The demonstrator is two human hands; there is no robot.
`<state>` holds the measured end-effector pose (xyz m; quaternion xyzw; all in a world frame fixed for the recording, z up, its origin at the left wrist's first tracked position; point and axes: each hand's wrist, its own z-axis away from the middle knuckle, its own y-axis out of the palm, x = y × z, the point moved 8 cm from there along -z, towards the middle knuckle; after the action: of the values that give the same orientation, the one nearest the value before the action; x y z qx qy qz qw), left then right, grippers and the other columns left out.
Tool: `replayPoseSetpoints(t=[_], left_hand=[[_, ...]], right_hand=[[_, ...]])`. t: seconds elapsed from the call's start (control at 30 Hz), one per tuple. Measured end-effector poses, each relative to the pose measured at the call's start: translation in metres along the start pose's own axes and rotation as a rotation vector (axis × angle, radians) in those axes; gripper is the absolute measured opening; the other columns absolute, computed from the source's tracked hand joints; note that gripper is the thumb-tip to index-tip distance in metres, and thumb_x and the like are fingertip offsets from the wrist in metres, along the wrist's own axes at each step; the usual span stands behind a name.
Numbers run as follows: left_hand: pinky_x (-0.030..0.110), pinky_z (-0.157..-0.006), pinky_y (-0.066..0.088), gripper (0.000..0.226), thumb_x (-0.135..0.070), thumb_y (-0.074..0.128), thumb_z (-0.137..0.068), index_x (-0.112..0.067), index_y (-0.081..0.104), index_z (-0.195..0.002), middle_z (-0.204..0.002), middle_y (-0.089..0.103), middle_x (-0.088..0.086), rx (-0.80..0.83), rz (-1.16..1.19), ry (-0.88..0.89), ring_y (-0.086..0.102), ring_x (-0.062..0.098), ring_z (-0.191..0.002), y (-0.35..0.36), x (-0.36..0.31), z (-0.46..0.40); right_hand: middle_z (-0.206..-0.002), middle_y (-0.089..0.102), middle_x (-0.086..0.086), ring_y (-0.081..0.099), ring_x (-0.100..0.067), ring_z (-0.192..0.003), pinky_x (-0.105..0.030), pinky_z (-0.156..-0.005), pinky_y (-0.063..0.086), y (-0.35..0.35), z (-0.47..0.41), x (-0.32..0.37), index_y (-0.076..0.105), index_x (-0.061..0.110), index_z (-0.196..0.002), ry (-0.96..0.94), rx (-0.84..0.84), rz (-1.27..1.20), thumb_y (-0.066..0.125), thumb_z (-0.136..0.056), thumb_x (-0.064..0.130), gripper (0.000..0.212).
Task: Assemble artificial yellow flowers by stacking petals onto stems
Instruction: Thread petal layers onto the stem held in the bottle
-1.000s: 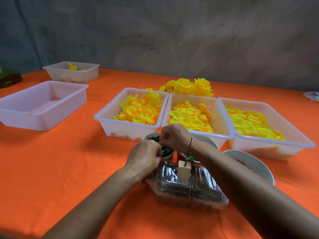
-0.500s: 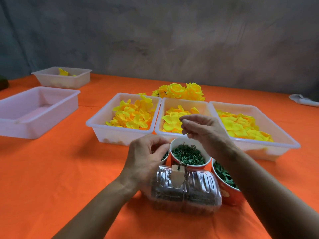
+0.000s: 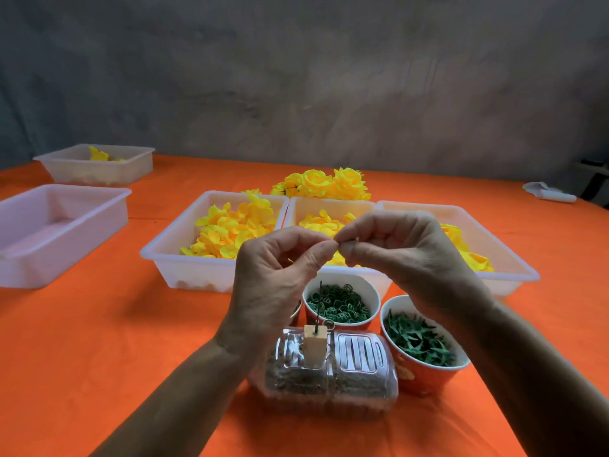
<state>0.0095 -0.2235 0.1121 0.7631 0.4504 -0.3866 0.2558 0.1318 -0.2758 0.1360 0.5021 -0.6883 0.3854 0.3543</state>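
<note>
Nearest on the orange table is a clear plastic box, ribbed and shiny, with dark bits inside that are hard to make out. A small pale wood block stands on its lid. A thin dark stem sticks straight up out of the block.

Just right of the box is a round paper cup, red outside, full of spiky green pieces. Behind the box is a second cup full of little green rings. A third cup is mostly hidden behind the left wrist.

Both hands are up above the cups. The left hand and the right hand meet at their tips. The thumb and first finger of each hand are pressed together, pinching something very small where they meet. It may be one of the green bits, but it is too tiny to tell. The other fingers are curled in.

Behind the hands are three white plastic trays side by side. The left tray holds soft, round yellow petals. The middle tray and the right tray hold petals too, partly hidden by the hands. Past them lies a bunch of finished yellow flowers.

Far left is a big tray, cut off by the edge. Behind it a small tray holds a few yellow pieces. Far right is a white thing that is too blurry to name.
</note>
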Motion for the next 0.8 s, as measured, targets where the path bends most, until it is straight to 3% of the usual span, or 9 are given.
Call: replayPoseSetpoints(t=[0.13,0.27,0.37,0.47,0.53,0.63,0.7,0.8], left_hand=[[0.013,-0.055,0.043,0.012,-0.024,0.07,-0.07,-0.013,0.072,-0.074,-0.062,0.066,-0.003,0.01,0.075,-0.098,0.052,0.003,-0.053,-0.002,0.011,0.003],[0.015,-0.054,0.043,0.016,-0.028,0.071,-0.066,-0.014,0.072,-0.072,-0.062,0.066,-0.001,0.008,0.155,-0.153,0.05,0.007,-0.053,-0.003,0.014,0.002],[0.015,-0.054,0.044,0.014,-0.028,0.071,-0.067,-0.015,0.071,-0.072,-0.062,0.066,-0.002,-0.042,0.164,-0.138,0.05,0.006,-0.054,-0.006,0.014,0.0],[0.014,-0.058,0.044,0.015,-0.032,0.072,-0.067,-0.018,0.072,-0.071,-0.067,0.065,0.001,-0.128,0.095,-0.133,0.051,0.008,-0.061,-0.014,0.022,0.009],[0.019,-0.061,0.048,0.019,-0.037,0.075,-0.062,-0.022,0.073,-0.074,-0.071,0.066,0.013,-0.122,0.057,-0.166,0.053,0.014,-0.066,-0.014,0.032,0.019],[0.021,-0.057,0.049,0.009,-0.023,0.08,-0.065,-0.022,0.073,-0.07,-0.074,0.065,0.023,-0.127,-0.041,-0.2,0.055,0.018,-0.062,-0.013,0.044,0.028],[0.021,-0.057,0.051,0.011,-0.01,0.08,-0.07,-0.019,0.073,-0.069,-0.07,0.067,0.018,-0.129,-0.073,-0.178,0.057,0.019,-0.061,-0.013,0.046,0.029],[0.032,-0.063,0.054,0.011,-0.006,0.077,-0.073,-0.016,0.073,-0.07,-0.069,0.07,0.011,-0.124,-0.054,-0.161,0.062,0.023,-0.064,-0.012,0.048,0.029]], right_hand=[[-0.063,0.067,-0.005,0.06,-0.01,-0.058,-0.02,-0.059,0.05,0.003,0.002,-0.006,0.07,0.006,-0.077,0.03,-0.016,0.0,0.07,-0.073,-0.007,0.014],[-0.062,0.067,-0.003,0.061,-0.009,-0.057,-0.016,-0.057,0.048,0.005,0.005,-0.019,0.071,0.012,-0.073,0.121,-0.086,-0.192,0.076,-0.06,0.015,0.015],[-0.067,0.068,-0.001,0.063,-0.008,-0.062,-0.016,-0.059,0.049,0.009,0.007,-0.03,0.072,0.014,-0.072,0.191,-0.112,-0.329,0.075,-0.058,0.02,0.015],[-0.079,0.073,-0.006,0.069,-0.012,-0.071,-0.017,-0.062,0.052,0.004,0.011,-0.027,0.068,0.01,-0.078,0.145,-0.155,-0.263,0.072,-0.064,0.018,0.016],[-0.08,0.074,-0.008,0.07,-0.014,-0.071,-0.018,-0.06,0.052,0.001,0.014,-0.025,0.067,0.009,-0.08,0.122,-0.179,-0.233,0.071,-0.065,0.017,0.017],[-0.076,0.073,-0.008,0.07,-0.015,-0.069,-0.018,-0.059,0.052,-0.001,0.018,-0.027,0.071,0.011,-0.08,0.106,-0.207,-0.223,0.072,-0.063,0.018,0.018],[-0.074,0.073,-0.008,0.07,-0.014,-0.067,-0.018,-0.059,0.052,0.001,0.019,-0.028,0.074,0.015,-0.08,0.09,-0.211,-0.217,0.072,-0.063,0.019,0.018],[-0.073,0.073,-0.008,0.07,-0.015,-0.066,-0.017,-0.058,0.051,0.002,0.022,-0.03,0.073,0.012,-0.088,0.074,-0.228,-0.19,0.072,-0.065,0.014,0.023]])
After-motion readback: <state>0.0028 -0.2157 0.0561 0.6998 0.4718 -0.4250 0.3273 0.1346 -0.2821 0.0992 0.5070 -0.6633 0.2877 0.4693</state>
